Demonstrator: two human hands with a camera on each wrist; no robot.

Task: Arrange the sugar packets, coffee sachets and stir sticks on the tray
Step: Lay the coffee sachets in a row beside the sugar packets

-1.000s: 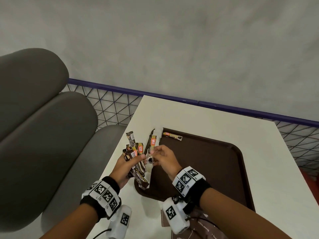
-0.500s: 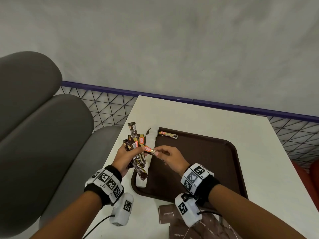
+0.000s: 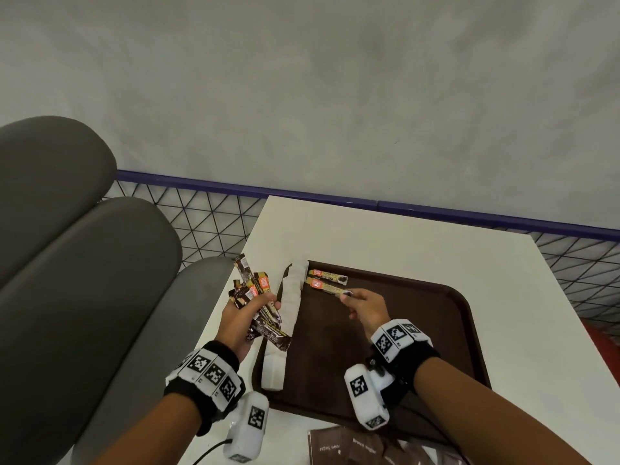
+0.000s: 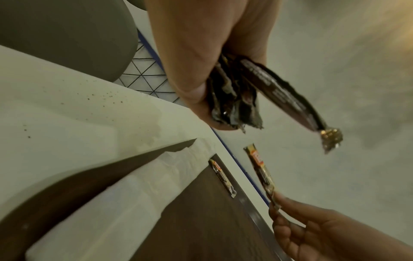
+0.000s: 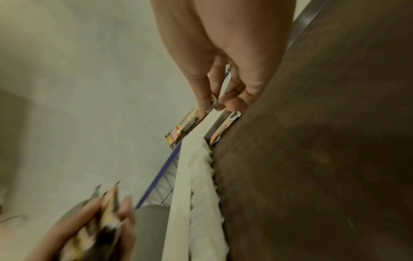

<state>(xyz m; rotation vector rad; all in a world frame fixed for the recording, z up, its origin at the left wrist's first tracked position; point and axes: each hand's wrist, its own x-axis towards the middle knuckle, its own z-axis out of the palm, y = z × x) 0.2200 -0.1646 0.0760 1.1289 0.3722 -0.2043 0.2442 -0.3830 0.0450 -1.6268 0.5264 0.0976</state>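
A dark brown tray [image 3: 419, 330] lies on the white table. One coffee sachet [image 3: 327, 274] lies flat in its far left corner, also seen in the wrist views [image 4: 221, 176] [image 5: 224, 128]. My right hand [image 3: 345, 296] pinches the end of a second sachet [image 3: 322, 285] just nearer than the first, held a little above the tray [image 4: 261, 171] [image 5: 187, 123]. My left hand [image 3: 265, 302] grips a fanned bundle of several sachets [image 3: 251, 290] over the tray's left edge [image 4: 234, 98]. No stir sticks show.
A folded white napkin strip [image 3: 288, 317] runs along the tray's left rim. Brown sugar packets [image 3: 352, 448] lie on the table [image 3: 385, 236] at the near edge. A grey padded seat [image 3: 84, 263] stands to the left, a mesh fence with a blue rail [image 3: 335, 199] behind.
My right hand drew one sachet out of the left hand's bundle and carried it forward and right to the tray's far left corner. The left hand kept its bundle.
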